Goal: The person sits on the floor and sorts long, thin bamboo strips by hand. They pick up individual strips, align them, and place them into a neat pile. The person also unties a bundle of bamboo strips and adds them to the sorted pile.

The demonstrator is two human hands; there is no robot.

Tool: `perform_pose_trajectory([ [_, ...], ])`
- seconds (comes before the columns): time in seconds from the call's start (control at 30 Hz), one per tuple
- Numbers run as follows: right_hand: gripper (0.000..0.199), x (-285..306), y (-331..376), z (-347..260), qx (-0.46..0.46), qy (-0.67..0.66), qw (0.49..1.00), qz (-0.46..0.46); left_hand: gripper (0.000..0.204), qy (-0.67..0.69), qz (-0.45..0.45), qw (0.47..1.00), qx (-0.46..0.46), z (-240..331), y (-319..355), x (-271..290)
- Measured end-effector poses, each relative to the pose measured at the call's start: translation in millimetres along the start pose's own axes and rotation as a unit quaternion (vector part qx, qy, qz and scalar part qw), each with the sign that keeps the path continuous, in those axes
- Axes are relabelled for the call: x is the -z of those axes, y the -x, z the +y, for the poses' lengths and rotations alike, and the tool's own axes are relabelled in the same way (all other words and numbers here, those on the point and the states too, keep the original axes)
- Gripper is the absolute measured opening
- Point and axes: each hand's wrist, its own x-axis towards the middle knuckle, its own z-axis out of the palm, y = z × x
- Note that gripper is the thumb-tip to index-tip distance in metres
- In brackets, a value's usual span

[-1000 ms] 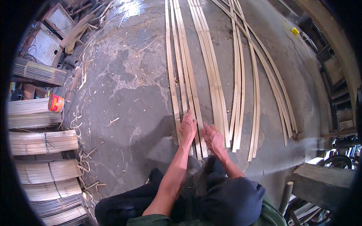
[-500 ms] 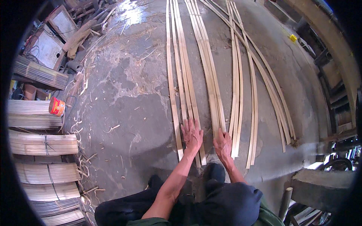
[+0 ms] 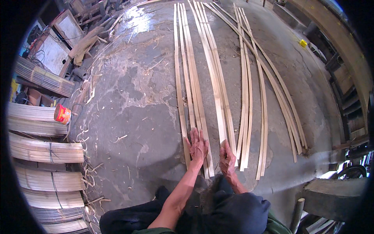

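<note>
Long pale bamboo strips lie lengthwise on the concrete floor, running away from me in loose groups. My left hand [image 3: 198, 146] rests palm down with spread fingers on the near ends of the left group of strips [image 3: 193, 85]. Just to its right, my right hand [image 3: 227, 158] has its thumb and fingers closed on the near end of a bamboo strip [image 3: 216, 97] from the middle group. Its fingers partly cover that end. Farther right lie more strips [image 3: 244, 101], and a few slanting strips [image 3: 279, 89] cross over them at the far end.
Tied bundles of strips [image 3: 46, 150] are stacked along the left side, with a red and yellow tin [image 3: 62, 114] on top. Thin shavings [image 3: 89, 167] litter the floor beside them. At the lower right stands a concrete block [image 3: 335, 199]. A small yellow object [image 3: 303, 43] lies far right.
My right hand has drawn slightly toward me and turned, and the strip in it has shifted left, away from its neighbours. My left hand stays on the left group with its fingers spread.
</note>
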Motion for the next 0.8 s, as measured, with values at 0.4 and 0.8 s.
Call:
perform_pose_trajectory([
  [0.4, 0.044, -42, 20, 25, -0.075, -0.021, 0.993, -0.085, 0.063, 0.017, 0.052, 0.990, 0.126, -4, 0, 14],
  [0.8, 0.046, -49, 19, -13, 0.077, -0.044, 0.994, -0.063, 0.040, 0.313, 0.110, 0.916, 0.224, -13, -26, 34],
])
